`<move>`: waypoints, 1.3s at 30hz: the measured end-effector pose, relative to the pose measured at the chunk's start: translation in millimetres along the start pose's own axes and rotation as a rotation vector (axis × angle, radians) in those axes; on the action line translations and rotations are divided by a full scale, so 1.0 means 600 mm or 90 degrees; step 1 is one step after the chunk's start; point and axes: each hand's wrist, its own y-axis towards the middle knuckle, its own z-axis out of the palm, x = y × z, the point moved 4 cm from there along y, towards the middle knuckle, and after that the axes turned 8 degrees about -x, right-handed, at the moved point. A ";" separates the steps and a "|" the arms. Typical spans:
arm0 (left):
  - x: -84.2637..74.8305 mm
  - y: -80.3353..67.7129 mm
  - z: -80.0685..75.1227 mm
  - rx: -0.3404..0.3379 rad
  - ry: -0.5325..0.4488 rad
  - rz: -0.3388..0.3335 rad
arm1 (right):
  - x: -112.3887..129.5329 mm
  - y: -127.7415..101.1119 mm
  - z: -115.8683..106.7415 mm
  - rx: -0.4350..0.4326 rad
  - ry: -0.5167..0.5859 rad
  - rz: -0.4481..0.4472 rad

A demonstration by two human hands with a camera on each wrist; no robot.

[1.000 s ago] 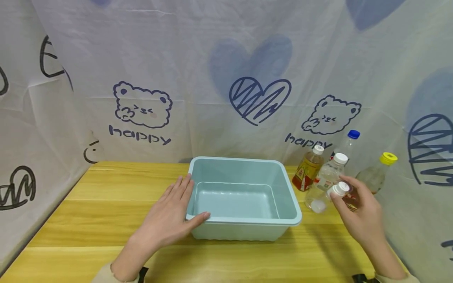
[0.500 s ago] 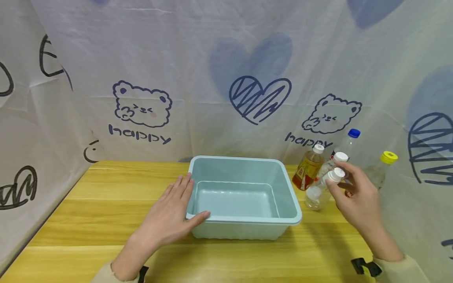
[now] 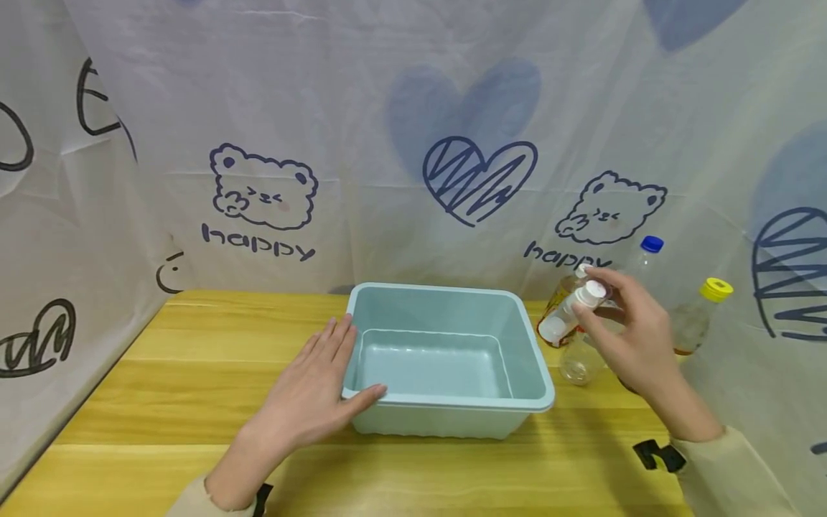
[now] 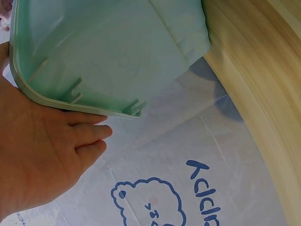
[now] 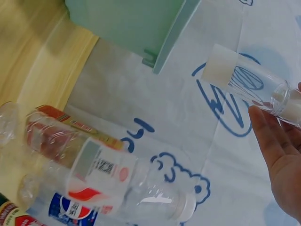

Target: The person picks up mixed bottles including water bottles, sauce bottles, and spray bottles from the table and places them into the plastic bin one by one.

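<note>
My right hand (image 3: 636, 337) pinches a small clear bottle (image 5: 256, 80) by its white cap end. This bottle is tilted, its base pointing left, and is held up in front of the standing bottles. In the right wrist view it hangs well away from the table. My left hand (image 3: 304, 391) rests with straight fingers along the left rim of a light teal plastic bin (image 3: 452, 420), thumb over the front corner. The bin's visible floor is bare. From the left wrist view, the fingers (image 4: 89, 134) lie against the outside of the rim.
Several bottles stand right of the bin: an amber one (image 3: 562, 294) with a white cap, a clear one (image 3: 581, 362) partly behind my right hand, one with a blue cap (image 3: 652, 245), one with a yellow cap (image 3: 716, 289). A printed cloth (image 3: 388, 237) hangs behind the wooden table (image 3: 194, 416).
My right hand has lifted the small bottle up and moved it left, away from the clear bottle and over the amber one in the head view. The left hand and the bin stay in place.
</note>
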 end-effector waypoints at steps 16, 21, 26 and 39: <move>0.000 0.001 -0.002 0.001 0.007 0.000 | 0.028 0.049 0.063 0.112 0.065 -0.039; 0.000 0.001 -0.001 0.001 0.007 -0.001 | 0.044 0.067 0.082 0.142 0.101 -0.064; 0.000 0.001 -0.001 0.002 0.010 0.000 | 0.056 0.081 0.102 0.163 0.120 -0.090; 0.001 0.003 0.001 0.003 0.011 -0.005 | 0.086 0.103 0.165 0.213 0.183 -0.084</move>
